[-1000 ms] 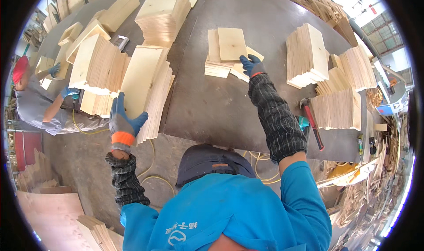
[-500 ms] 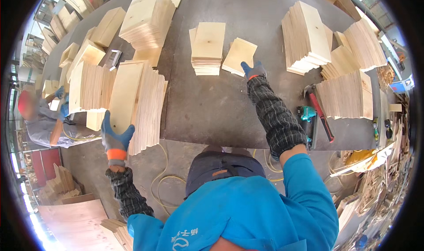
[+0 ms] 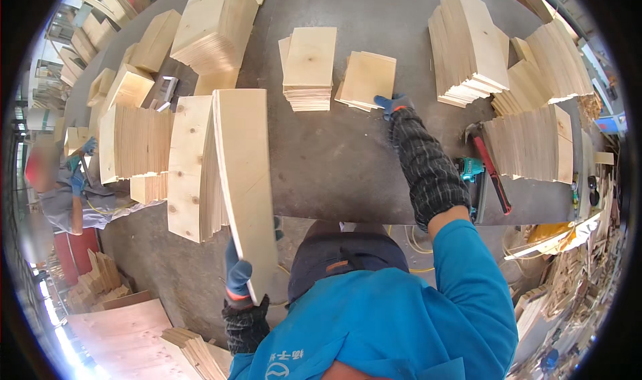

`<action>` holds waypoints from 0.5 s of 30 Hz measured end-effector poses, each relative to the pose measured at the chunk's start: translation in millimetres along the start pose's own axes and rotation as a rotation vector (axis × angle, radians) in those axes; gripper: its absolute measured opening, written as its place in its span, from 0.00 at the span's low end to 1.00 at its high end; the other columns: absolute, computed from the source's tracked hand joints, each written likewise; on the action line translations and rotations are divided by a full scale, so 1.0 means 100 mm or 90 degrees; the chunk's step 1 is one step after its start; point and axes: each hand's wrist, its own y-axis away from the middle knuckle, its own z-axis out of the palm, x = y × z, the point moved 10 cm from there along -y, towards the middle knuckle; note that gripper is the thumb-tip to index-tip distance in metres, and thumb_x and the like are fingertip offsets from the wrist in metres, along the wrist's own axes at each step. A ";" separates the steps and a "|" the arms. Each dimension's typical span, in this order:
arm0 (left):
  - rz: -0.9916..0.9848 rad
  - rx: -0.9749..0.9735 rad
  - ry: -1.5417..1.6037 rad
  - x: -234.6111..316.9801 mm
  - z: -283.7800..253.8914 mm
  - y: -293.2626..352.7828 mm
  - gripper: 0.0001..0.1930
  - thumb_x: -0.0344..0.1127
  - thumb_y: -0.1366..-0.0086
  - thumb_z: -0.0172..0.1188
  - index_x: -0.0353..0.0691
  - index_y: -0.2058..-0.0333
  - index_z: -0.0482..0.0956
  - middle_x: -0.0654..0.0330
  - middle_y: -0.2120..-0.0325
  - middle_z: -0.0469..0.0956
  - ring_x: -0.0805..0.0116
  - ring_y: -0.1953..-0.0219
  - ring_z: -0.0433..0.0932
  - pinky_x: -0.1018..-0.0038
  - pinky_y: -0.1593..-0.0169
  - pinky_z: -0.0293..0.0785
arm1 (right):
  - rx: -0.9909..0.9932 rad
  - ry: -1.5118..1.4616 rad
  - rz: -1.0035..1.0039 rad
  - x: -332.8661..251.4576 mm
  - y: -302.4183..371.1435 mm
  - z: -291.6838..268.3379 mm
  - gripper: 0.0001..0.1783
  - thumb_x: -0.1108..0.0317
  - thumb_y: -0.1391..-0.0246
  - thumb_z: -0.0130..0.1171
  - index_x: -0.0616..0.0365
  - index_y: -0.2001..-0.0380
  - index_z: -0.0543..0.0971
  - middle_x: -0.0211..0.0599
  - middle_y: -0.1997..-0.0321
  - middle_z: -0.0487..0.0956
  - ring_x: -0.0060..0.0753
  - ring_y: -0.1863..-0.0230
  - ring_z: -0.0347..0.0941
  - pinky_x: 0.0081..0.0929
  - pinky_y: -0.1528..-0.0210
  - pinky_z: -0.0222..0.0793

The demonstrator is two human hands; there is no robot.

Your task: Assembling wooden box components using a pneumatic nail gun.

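Observation:
My left hand [image 3: 239, 272], in a blue and grey glove, is closed around the near end of a long pale plywood board [image 3: 249, 179]. The board is tilted up beside a tall stack of long boards [image 3: 188, 173], partly covering it. On the table, the gloved fingers of my right hand [image 3: 396, 104] grip the near right corner of a small wooden panel [image 3: 371, 76], which lies on a low, uneven pile. Some of those fingers are hidden. Just left of this pile stands a higher stack of small panels [image 3: 311, 59].
Tall board stacks [image 3: 468, 46] stand at the right, with more [image 3: 214, 26] at the far left. A red-handled hammer [image 3: 490, 173] and a teal power tool [image 3: 470, 169] lie by the right front edge. At the left, another person's gloved hands [image 3: 79, 173] are among wood pieces.
My left hand has taken a long board from the left stack and drawn it right and toward me. My right hand shifted slightly right, and the small panel beneath it turned.

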 end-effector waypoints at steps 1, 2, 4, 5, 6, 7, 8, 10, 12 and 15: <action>-0.002 0.001 0.004 -0.10 0.02 -0.01 0.67 0.75 0.50 0.76 0.27 0.27 0.61 0.44 0.38 0.75 0.50 0.37 0.78 0.53 0.35 0.76 | -0.080 -0.152 0.115 0.15 0.14 0.05 0.37 0.55 0.48 0.82 0.64 0.41 0.81 0.47 0.46 0.86 0.45 0.52 0.86 0.41 0.51 0.85; -0.034 -0.047 0.084 -0.24 0.11 -0.05 0.65 0.74 0.48 0.76 0.28 0.27 0.62 0.43 0.37 0.75 0.48 0.37 0.78 0.51 0.35 0.77 | -0.057 -0.257 0.121 0.23 0.25 -0.04 0.33 0.61 0.44 0.79 0.63 0.39 0.79 0.42 0.46 0.85 0.41 0.53 0.85 0.39 0.54 0.86; -0.055 -0.140 0.199 -0.40 0.28 -0.16 0.59 0.71 0.43 0.73 0.32 0.26 0.62 0.41 0.35 0.73 0.44 0.38 0.78 0.49 0.37 0.78 | -0.077 -0.302 0.094 0.39 0.47 -0.29 0.33 0.62 0.42 0.78 0.63 0.38 0.78 0.42 0.45 0.85 0.40 0.52 0.85 0.41 0.54 0.86; -0.061 -0.146 0.200 -0.48 0.26 -0.22 0.59 0.71 0.43 0.73 0.32 0.26 0.62 0.41 0.35 0.73 0.44 0.38 0.78 0.49 0.37 0.78 | -0.110 -0.349 0.068 0.44 0.63 -0.35 0.32 0.63 0.41 0.77 0.63 0.38 0.77 0.42 0.44 0.84 0.40 0.52 0.85 0.42 0.54 0.87; -0.078 -0.178 0.209 -0.57 0.26 -0.28 0.59 0.73 0.41 0.69 0.32 0.26 0.60 0.40 0.34 0.71 0.42 0.36 0.76 0.47 0.36 0.77 | -0.070 -0.368 0.012 0.51 0.82 -0.47 0.30 0.65 0.40 0.76 0.64 0.39 0.78 0.42 0.46 0.85 0.38 0.53 0.85 0.39 0.55 0.86; -0.094 -0.217 0.220 -0.63 0.33 -0.36 0.59 0.75 0.39 0.64 0.33 0.25 0.59 0.39 0.32 0.69 0.39 0.33 0.73 0.44 0.35 0.75 | -0.022 -0.384 -0.047 0.54 1.07 -0.64 0.28 0.66 0.40 0.75 0.65 0.40 0.79 0.43 0.48 0.86 0.36 0.55 0.85 0.36 0.56 0.86; -0.103 -0.231 0.223 -0.64 0.42 -0.47 0.59 0.75 0.39 0.64 0.33 0.25 0.59 0.39 0.32 0.69 0.39 0.33 0.73 0.44 0.35 0.75 | -0.005 -0.385 -0.046 0.63 1.34 -0.71 0.28 0.66 0.40 0.75 0.65 0.40 0.79 0.43 0.48 0.86 0.36 0.55 0.85 0.36 0.56 0.86; -0.102 -0.311 0.298 -0.57 0.76 -0.68 0.58 0.75 0.37 0.60 0.34 0.23 0.57 0.38 0.30 0.67 0.38 0.32 0.72 0.42 0.33 0.73 | 0.122 -0.262 -0.338 0.23 2.10 -1.05 0.24 0.69 0.38 0.73 0.65 0.41 0.80 0.41 0.48 0.86 0.32 0.51 0.84 0.32 0.51 0.84; -0.118 -0.336 0.319 -0.49 1.07 -0.89 0.58 0.74 0.37 0.60 0.34 0.23 0.56 0.38 0.29 0.67 0.38 0.31 0.71 0.41 0.32 0.72 | 0.182 -0.152 -0.267 -0.03 2.67 -1.18 0.22 0.72 0.39 0.70 0.65 0.43 0.81 0.43 0.48 0.87 0.35 0.48 0.85 0.34 0.47 0.82; -0.139 -0.347 0.340 -0.48 1.42 -1.08 0.56 0.70 0.37 0.64 0.35 0.23 0.56 0.39 0.30 0.68 0.39 0.31 0.72 0.42 0.31 0.71 | 0.335 0.095 -0.494 -0.36 3.25 -1.43 0.21 0.82 0.47 0.61 0.64 0.48 0.85 0.50 0.47 0.86 0.52 0.44 0.84 0.45 0.38 0.78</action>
